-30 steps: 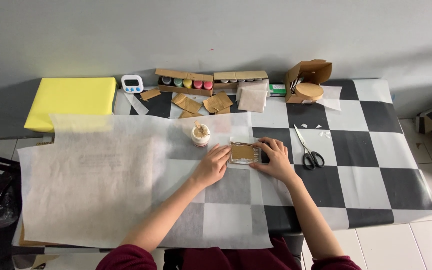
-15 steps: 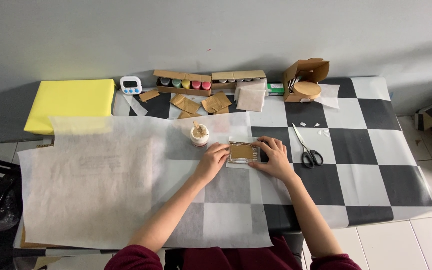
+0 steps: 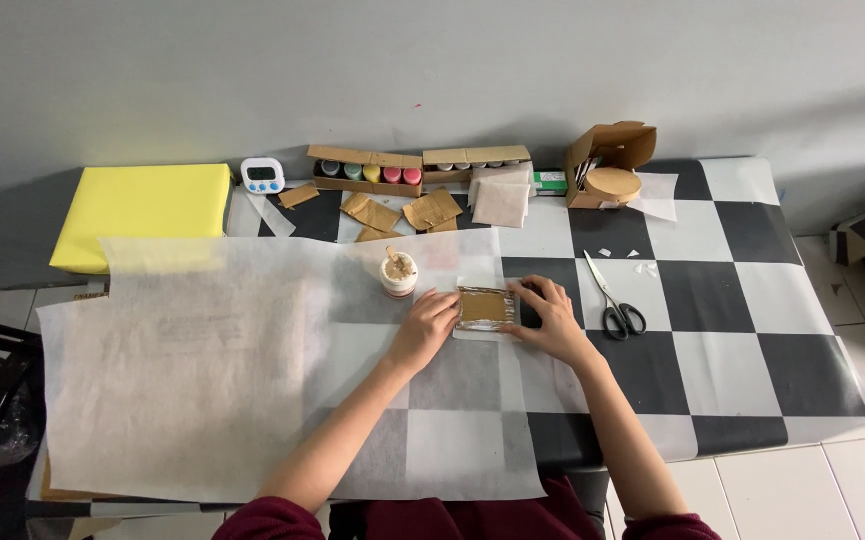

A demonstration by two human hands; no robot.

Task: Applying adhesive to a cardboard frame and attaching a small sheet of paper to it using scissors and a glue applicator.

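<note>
A small brown cardboard rectangle (image 3: 484, 307) with a pale wrapped edge lies on a white paper piece on the table. My left hand (image 3: 429, 326) presses its left side with the fingertips. My right hand (image 3: 547, 315) rests against its right side, fingers curled over the edge. Just left of the card stands a small open glue jar (image 3: 399, 273) with a brush or stick in it.
Large sheets of translucent white paper (image 3: 203, 370) cover the left of the checkered table (image 3: 753, 330). Scissors (image 3: 616, 303) lie right of my right hand. At the back are a yellow pad (image 3: 143, 210), a timer (image 3: 262, 176), paint boxes (image 3: 365, 171), cardboard scraps (image 3: 403, 212) and an open box (image 3: 610, 160).
Both hands stay on the card; they shifted only slightly, smoothing its edges. Nothing else moved.
</note>
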